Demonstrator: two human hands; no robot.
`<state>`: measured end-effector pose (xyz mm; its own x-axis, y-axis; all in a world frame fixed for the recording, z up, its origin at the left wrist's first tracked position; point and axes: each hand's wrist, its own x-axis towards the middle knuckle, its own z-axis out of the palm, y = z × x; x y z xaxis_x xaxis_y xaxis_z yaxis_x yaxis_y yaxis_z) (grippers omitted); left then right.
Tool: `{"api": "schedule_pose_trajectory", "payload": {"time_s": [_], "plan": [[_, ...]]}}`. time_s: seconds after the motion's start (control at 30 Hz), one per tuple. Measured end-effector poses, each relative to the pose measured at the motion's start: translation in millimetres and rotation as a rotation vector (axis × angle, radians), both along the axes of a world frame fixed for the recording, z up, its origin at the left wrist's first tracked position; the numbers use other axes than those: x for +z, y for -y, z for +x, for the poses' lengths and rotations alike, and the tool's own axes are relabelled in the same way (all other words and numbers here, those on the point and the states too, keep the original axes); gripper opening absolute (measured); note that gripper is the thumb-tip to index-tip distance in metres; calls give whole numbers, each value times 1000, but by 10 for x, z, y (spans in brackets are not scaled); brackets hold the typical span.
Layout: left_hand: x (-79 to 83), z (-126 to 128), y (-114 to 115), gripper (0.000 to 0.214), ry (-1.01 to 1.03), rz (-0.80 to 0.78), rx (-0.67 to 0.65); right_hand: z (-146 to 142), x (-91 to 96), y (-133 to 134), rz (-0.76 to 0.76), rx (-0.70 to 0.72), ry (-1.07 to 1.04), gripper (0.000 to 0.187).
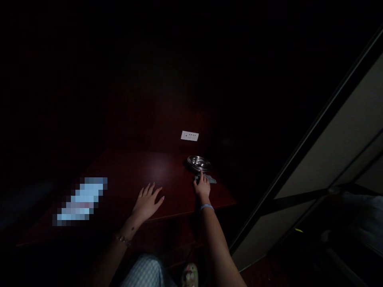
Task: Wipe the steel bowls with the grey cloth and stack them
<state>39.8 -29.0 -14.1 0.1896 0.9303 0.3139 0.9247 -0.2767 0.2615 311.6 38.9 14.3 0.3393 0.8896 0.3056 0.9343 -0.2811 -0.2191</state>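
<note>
My left hand (pixel 149 201) lies palm down near the front edge of the dark red wooden table (pixel 143 169), fingers spread, holding nothing. Farther right, my right hand (pixel 202 186) is closed over a grey cloth (pixel 211 179) pressed on the tabletop, its index finger reaching forward. The cloth sticks out on both sides of the hand. Just beyond the fingertips sits a shiny round steel dish (pixel 198 163) with several rims, perhaps a stack; the index fingertip is at its near rim, and I cannot tell whether they touch.
A white socket plate (pixel 189 136) is on the dark wall behind the table. At the left, a bright pixelated patch (pixel 82 199) covers something. A pale panel with a dark frame (pixel 335 131) slants along the right. Below are my checked trouser leg (pixel 146 273) and a shoe (pixel 190 275).
</note>
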Motion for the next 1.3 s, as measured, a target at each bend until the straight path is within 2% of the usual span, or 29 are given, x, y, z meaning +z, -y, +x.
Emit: {"api": "schedule_pose_trajectory", "payload": {"time_s": [0.3,0.67,1.0,1.3], "plan": [[-38,2,-19,54,8,31,-11,-1,15,13,14,5,-6,72],[99,27,51,51,39,1,5,34,8,-21,10,47,-30,74],[150,23,51,54,69,-48,-4,102,-22,-135,-85,89,-91,79],[128,20,42,55,67,-40,-16,90,-34,-109,0,107,-77,74]]}}
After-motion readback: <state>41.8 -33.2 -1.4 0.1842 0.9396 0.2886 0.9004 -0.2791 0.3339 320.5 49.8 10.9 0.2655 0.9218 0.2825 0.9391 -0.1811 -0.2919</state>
